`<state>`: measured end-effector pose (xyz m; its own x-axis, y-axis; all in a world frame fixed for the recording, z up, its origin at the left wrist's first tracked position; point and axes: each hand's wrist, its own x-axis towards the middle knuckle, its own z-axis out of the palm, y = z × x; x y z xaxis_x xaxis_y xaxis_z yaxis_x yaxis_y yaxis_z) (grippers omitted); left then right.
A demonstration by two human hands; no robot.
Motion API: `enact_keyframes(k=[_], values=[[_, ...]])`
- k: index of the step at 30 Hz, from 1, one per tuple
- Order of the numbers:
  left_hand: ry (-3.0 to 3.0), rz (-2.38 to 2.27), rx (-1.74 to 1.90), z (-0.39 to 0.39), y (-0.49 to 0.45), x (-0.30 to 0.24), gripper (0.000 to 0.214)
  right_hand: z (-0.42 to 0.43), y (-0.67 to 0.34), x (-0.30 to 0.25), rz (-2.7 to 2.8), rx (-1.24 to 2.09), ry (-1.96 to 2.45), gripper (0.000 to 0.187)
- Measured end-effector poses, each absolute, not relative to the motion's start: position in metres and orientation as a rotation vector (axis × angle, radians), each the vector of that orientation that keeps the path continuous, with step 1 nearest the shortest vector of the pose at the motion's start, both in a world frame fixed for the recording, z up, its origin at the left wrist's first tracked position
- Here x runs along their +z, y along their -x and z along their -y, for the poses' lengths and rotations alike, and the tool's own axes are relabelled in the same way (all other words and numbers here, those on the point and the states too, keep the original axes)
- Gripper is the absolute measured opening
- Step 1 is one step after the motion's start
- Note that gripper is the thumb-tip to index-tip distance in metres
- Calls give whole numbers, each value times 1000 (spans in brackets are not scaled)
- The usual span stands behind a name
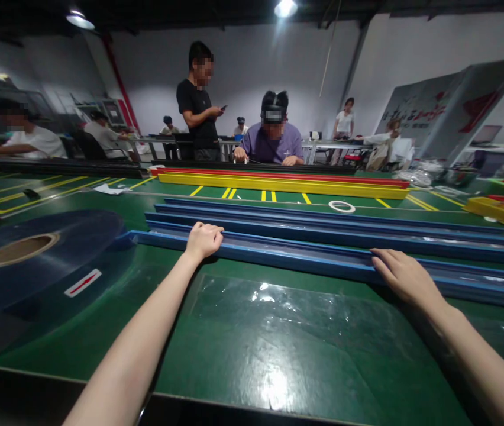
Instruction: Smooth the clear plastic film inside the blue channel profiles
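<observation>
Green worktop (243, 367) carries a long blue channel (296, 258) back from its front edge, with the left hand (205, 241) curled tight on it and the right hand (405, 272) touching it, grip unclear, so pushing unevenly could bump the blue rail (456, 246) behind.

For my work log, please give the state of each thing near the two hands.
Left hand, curled at the nearest blue channel
Right hand, resting against the same channel
Nearest blue channel, lying open-topped
Film roll, lying flat
Clear film, spread flat, slightly wrinkled
Blue channels behind, lying lengthwise
</observation>
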<state>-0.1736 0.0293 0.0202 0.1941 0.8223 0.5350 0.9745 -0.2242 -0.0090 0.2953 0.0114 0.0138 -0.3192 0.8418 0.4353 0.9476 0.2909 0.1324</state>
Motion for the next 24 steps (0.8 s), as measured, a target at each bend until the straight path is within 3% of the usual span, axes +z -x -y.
enact_keyframes(k=[11, 18, 24], values=[[2153, 1619, -456, -51, 216, 20, 44, -13, -309, 13, 2177, -726, 1678, 40], [2099, 1554, -575, -55, 229, 16, 34, -27, -297, 12, 2160, -815, 1669, 34], [1963, 1621, -681, -51, 213, 16, 28, -52, -293, 8, 2122, -789, 1614, 40]])
